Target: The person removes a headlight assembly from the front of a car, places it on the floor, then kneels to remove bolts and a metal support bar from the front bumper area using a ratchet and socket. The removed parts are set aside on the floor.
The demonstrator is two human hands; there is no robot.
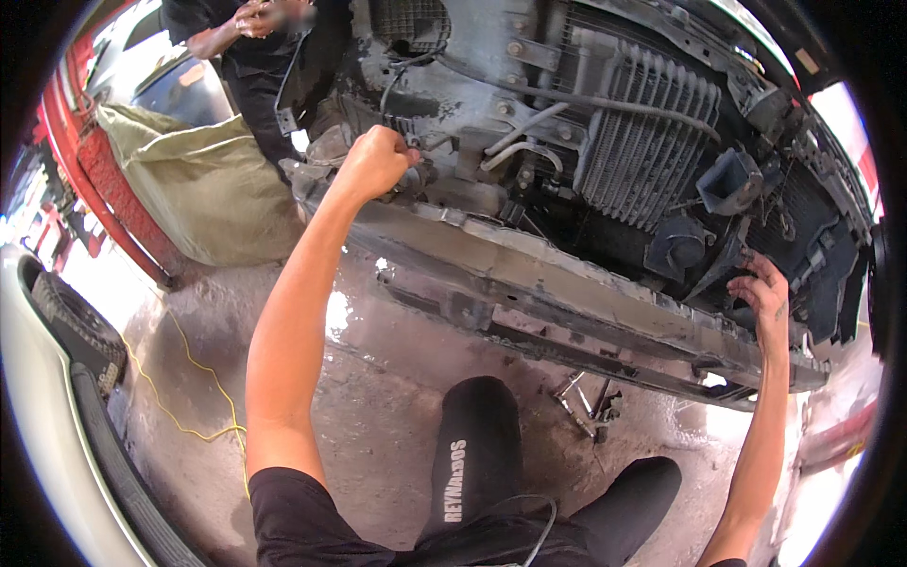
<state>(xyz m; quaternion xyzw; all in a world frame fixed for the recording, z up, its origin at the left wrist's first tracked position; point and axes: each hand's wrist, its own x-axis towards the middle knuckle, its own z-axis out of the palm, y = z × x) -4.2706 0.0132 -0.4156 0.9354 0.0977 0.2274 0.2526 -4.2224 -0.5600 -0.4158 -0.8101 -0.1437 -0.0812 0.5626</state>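
The exposed front of a car, stripped of its bumper cover, stretches before me. My left hand (378, 163) is closed in a fist at the left end of the metal bumper beam (453, 236), below the grey front panel. What it holds, if anything, is hidden by the fingers. On the far right, my right hand (763, 288) has its fingers bent and apart, close to a dark plastic panel (726, 260); I cannot tell whether the fingertips touch it. Between the hands sits a finned cooler (647, 137), with a black duct (729, 182) to its right.
Another person's hand (257, 19) shows at the top left, beside a greenish cloth (194, 180) and a red post (99, 180). A metal stand (588, 408) is on the floor under the beam. A yellow cord (203, 435) crosses the floor near a light-coloured car (47, 397).
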